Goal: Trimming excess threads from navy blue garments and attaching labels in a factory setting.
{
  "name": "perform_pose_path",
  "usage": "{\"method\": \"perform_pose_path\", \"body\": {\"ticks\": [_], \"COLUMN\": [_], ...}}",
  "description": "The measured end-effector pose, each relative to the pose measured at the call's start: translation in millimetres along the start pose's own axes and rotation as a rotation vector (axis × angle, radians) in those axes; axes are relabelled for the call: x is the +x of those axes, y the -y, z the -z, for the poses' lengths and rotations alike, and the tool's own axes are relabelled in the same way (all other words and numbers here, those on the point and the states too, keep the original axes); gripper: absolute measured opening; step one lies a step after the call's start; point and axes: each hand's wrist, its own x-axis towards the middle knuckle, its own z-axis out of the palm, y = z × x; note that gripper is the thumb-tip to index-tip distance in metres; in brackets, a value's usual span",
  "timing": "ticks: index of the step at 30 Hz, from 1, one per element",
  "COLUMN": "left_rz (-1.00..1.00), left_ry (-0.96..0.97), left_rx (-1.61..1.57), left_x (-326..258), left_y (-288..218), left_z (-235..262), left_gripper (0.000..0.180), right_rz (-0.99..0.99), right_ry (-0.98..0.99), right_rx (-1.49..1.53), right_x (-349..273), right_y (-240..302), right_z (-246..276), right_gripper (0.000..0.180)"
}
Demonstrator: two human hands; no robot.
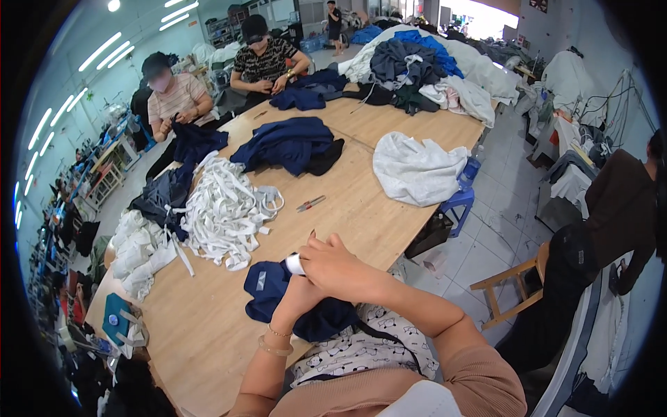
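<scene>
White strip [295,263] (short, rolled) points up-left from right hand [338,267], fingers clamped; left hand [300,292] grips navy garment [278,295].

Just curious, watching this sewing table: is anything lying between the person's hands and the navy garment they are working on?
Nothing visible does. Both the left hand and the right hand are already on the navy garment, pinching a white strip at its edge. The pile of white strips and the snips lie farther up the wooden table, apart from it.

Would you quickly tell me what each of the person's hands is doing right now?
Left hand: closed on the navy garment, pinching a white elastic strip.
Right hand: closed over the left hand, gripping the same garment.
</scene>
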Motion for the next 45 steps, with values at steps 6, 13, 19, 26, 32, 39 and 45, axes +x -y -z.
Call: {"method": "perform_pose_path", "body": {"ticks": [6,13,19,26,32,39,45], "left_rz": [0.119,0.215,0.27,0.139,-0.242,-0.456,-0.438], "left_ry": [-0.19,-0.467,-0.752,-0.789,-0.743,-0.444,-0.363], "left_rx": [-0.235,-0.475,-0.814,-0.817,-0.185,0.271,0.257], "left_x": [-3.0,-5.6,-8.5,-8.3,-17.2,-29.3,-32.9], "left_y": [1.8,-1.0,-2.1,-0.1,8.6,9.6,9.3], "left_z": [2.9,10.6,0.1,-13.1,-24.4,-9.8,-4.4], "left_gripper": [0.053,0.018,0.011,0.012,0.027,0.027,0.027], "right_rz": [0.035,-0.059,-0.237,-0.31,-1.094,-0.984,-0.955], "right_ry": [-0.113,-0.239,-0.531,-0.598,-0.257,-0.173,-0.084], "right_rx": [0.293,0.6,0.633,1.626,1.855,1.576,1.935], "right_x": [-9.6,-25.5,-32.9,-33.8,-28.7,-26.3,-33.5], "right_y": [19.5,30.5,32.9,25.2,-1.3,-8.6,-16.5], "right_z": [-14.7,-20.0,-30.6,-52.4,-69.0,-59.0,-56.0], "right_gripper": [0.029,0.044,0.027,0.014,0.011,0.019,0.036]}}
